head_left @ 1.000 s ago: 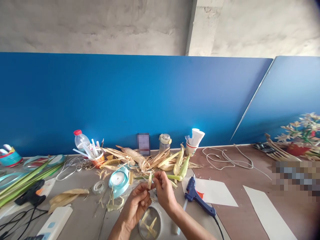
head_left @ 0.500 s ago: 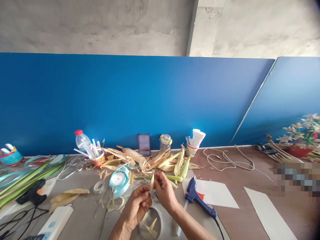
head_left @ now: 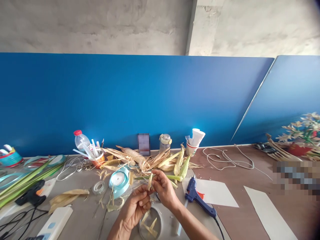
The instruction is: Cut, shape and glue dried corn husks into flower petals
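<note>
A tabletop [head_left: 82,216], grey on the left and brown on the right, is strewn with craft materials. At its near edge a round, clear dish with a grey rim [head_left: 161,220] holds short, pale yellow husk pieces [head_left: 151,230]. Just beyond and above it, the person's left hand [head_left: 137,203] pinches the lower end of a narrow, straw-coloured strip of husk [head_left: 150,181] between thumb and fingertips, so that the strip stands nearly upright. The right hand [head_left: 163,188] is bent inward with its fingertips touching the strip's edge; whether they grip it cannot be told. To the left lies a long white power strip [head_left: 55,225]; to the right, a dark blue glue gun with a red trigger [head_left: 197,196] lies partly over a white sheet of paper [head_left: 221,193]. Farther back on the left are a dry, tan husk leaf [head_left: 67,198], a roll of clear tape [head_left: 99,187] and a spool of light blue ribbon [head_left: 118,182]. Behind the hands spreads a heap of dried, cream-and-brown corn husks [head_left: 140,160], with a clear jar with a pale yellow lid [head_left: 165,143] beyond it. A smooth blue partition [head_left: 137,96] rises behind the table, and a rough grey wall [head_left: 95,26] shows above it.
</note>
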The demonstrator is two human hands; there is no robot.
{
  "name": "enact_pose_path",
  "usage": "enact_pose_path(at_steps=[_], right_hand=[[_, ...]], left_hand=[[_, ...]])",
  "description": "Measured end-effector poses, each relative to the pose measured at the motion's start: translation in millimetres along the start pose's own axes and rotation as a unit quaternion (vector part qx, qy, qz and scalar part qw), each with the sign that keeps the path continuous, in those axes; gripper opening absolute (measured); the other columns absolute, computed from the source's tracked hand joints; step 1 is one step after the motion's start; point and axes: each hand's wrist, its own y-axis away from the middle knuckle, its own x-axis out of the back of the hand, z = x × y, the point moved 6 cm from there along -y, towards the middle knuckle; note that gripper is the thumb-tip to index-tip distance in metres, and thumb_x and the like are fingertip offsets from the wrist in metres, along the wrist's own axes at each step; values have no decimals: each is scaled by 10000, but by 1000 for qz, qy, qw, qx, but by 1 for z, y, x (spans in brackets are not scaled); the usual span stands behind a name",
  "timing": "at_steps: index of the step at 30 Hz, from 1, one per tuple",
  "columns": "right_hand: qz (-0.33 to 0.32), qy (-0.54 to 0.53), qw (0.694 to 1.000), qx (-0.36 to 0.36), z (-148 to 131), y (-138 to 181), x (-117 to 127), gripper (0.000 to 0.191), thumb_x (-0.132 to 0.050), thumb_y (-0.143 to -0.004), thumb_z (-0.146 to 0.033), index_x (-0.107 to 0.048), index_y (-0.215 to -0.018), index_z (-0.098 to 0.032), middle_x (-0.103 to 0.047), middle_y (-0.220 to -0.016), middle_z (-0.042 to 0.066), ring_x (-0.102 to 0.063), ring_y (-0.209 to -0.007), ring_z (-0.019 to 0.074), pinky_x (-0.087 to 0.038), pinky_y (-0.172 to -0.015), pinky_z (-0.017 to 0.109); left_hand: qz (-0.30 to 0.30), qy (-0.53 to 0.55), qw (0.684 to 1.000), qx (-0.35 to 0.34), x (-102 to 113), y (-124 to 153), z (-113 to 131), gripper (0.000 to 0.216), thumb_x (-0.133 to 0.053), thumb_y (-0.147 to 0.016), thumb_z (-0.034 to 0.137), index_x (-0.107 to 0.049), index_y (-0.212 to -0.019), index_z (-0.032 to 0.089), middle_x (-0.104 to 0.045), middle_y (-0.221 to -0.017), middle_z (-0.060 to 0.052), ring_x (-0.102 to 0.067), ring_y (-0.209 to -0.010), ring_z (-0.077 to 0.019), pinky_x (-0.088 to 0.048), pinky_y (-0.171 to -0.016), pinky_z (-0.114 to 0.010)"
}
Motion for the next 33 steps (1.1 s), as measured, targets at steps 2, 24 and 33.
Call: enact_pose_path(at_steps=[2, 24, 33], right_hand=[[-4, -28, 1000, -3, 2, 0, -3, 276, -511, -770, -177, -457, -1040, -198, -458, -647, -61, -478, -538, 88, -429, -515, 214], [-136, -85, 982, -99, -10, -2, -8, 223, -651, -711, -352, -600, -650, -144, -596, -588, -1, -448, -511, 81, -316, -530, 214], [-142, 40, 988, -42, -29, -1, -12, 324, -545, -791, -394, -622, -597, -147, -558, -558, -12, -473, -515, 92, -356, -517, 205]], left_hand=[[3, 0, 1000, 2, 0, 0, -1, 98, -649, -689, 59, -649, -784, 83, -621, -827, -99, -231, -414, 28, -280, -437, -138], [16, -27, 999, -11, -3, 3, 1, 89, -676, -656, 75, -649, -741, 63, -563, -702, -33, -242, -437, 6, -304, -440, -151], [16, -54, 998, -9, -3, 1, 0, 114, -698, -638, 97, -634, -727, 64, -562, -728, -39, -240, -421, 22, -296, -439, -151]])
